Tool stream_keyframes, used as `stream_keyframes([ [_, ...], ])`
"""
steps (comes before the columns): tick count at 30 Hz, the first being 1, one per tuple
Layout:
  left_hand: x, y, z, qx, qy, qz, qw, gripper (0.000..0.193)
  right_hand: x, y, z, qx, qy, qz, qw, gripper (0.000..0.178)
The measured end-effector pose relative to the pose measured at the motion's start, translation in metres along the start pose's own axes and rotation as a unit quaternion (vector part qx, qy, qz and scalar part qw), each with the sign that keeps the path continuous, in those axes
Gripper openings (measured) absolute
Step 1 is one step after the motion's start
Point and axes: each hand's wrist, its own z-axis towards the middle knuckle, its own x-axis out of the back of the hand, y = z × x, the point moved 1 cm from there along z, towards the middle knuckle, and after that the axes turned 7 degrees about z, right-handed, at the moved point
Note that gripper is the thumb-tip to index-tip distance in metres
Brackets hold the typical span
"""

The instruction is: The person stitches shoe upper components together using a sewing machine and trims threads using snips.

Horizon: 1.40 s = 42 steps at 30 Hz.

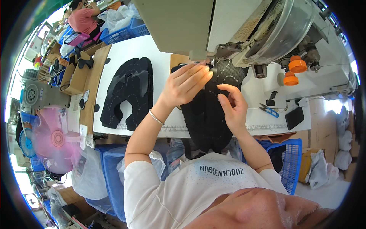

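A sewing machine head [179,26] stands over the white table, and a black fabric piece [206,110] lies beneath its needle area. White dashed lines mark this piece, which hangs over the table's front edge toward me. My left hand [188,84] rests near the needle area with its fingers stretched out side by side; the fingertips partly hide what lies under them. On the fabric's right side is my right hand [233,105], thumb and forefinger apart, other fingers loosely curled. Left of my left arm lies a stack of black U-shaped fabric pieces [114,93] with white dashed lines.
Blue-handled scissors [270,110] and a flat black object [294,118] lie on the table's right side. Orange knobs [297,64] stick out from the machine. A pink fan [57,138] stands at left, and a blue basket [291,164] sits below the table at right.
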Motion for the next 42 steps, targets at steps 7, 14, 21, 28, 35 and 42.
stream_keyframes([
  [7,-0.001,-0.009,0.003,0.057,-0.035,-0.050,0.996,0.025,-0.003,-0.002,0.019,0.007,0.009,0.013,1.000,0.015],
  [14,-0.012,-0.008,-0.003,0.395,-0.028,-0.185,0.900,0.014,-0.002,-0.001,0.032,-0.002,0.016,0.008,1.000,0.014],
  [21,-0.052,-0.022,0.014,0.623,-0.028,-0.454,0.637,0.016,0.007,-0.001,0.036,-0.011,0.011,-0.039,0.999,0.013],
  [28,-0.001,0.004,0.013,0.636,0.061,-0.306,0.705,0.008,0.031,-0.006,0.045,0.095,0.022,-0.129,0.987,0.015],
  [35,0.163,-0.034,-0.026,0.596,0.290,-0.346,0.664,0.033,0.057,0.026,-0.006,-0.018,0.004,-0.053,0.998,0.014],
  [42,0.173,-0.159,-0.179,0.741,0.023,-0.224,0.633,0.032,0.036,0.045,-0.033,-0.062,-0.029,-0.063,0.996,0.013],
])
